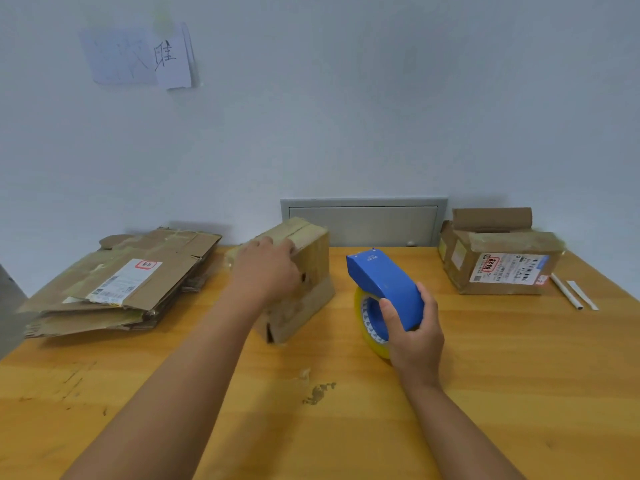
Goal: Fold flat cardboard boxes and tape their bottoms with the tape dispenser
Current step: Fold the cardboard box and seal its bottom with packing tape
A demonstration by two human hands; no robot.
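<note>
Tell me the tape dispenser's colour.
Blue, with a yellowish tape roll, seen in the head view; the tape dispenser is in the right hand.

The orange-yellow wooden table [485,375] has a smooth, lightly glossy grained surface with scuffs. The blue plastic tape dispenser [386,285] is smooth and semi-gloss; its yellowish translucent tape roll [372,336] is shiny. The brown folded cardboard box [304,271] and the stack of flattened brown cardboard boxes [117,282] are matt and rough, with glossy tape strips.

Open table [485,393] between folded box [304,271] and labelled box [502,268].
</note>
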